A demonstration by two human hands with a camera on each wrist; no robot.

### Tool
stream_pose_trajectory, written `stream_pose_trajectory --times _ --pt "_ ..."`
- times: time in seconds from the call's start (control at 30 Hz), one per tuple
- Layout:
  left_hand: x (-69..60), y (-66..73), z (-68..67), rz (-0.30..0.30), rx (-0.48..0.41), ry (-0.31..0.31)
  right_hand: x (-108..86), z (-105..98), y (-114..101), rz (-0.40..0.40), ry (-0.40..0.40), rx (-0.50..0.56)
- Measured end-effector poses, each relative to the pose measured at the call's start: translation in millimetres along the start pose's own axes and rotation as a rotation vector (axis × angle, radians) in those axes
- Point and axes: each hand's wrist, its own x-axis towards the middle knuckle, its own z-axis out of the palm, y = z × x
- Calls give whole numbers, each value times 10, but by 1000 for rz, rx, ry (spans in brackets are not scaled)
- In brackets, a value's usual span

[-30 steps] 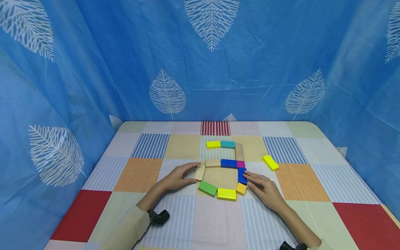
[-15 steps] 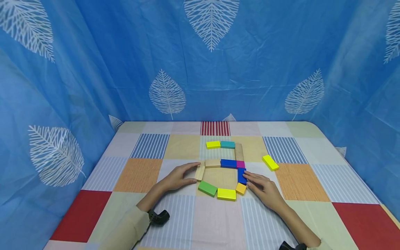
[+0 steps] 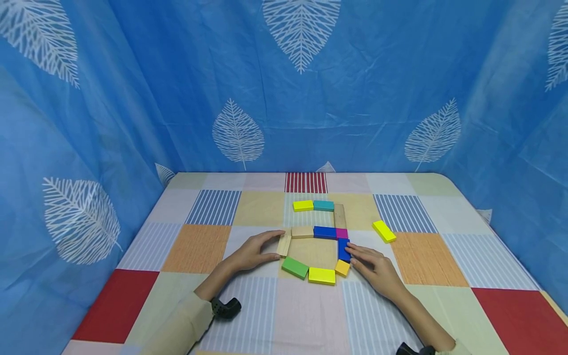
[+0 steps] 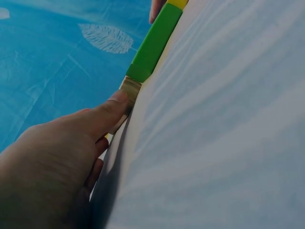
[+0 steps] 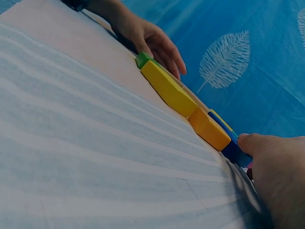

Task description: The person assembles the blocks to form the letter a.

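Observation:
In the head view, several wooden blocks lie flat in a ring. My left hand (image 3: pixel 249 252) is at its left side, thumb and forefinger spread and touching a plain wood block (image 3: pixel 284 245). In the left wrist view the thumb rests against that block, beside the green block (image 4: pixel 155 45). My right hand (image 3: pixel 374 268) is at the ring's right side, its fingertips touching a blue block (image 3: pixel 343 250). The orange block (image 5: pixel 208 130) sits beside that blue one in the right wrist view. Neither hand's fingers wrap round a block; the undersides are hidden.
A yellow block (image 3: pixel 321 276) closes the ring's near side. Along its far side lie a second plain block (image 3: pixel 302 232), another blue block (image 3: pixel 325 232) and a magenta block (image 3: pixel 341 233). Beyond stand a teal block (image 3: pixel 323 205) and others. A loose yellow block (image 3: pixel 383 231) lies right.

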Motion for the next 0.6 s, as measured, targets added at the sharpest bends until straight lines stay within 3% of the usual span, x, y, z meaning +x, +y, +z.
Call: stream_pose_trajectory --times 0.6 --pt "6 2 28 17 30 40 0 -9 -2 23 1 24"
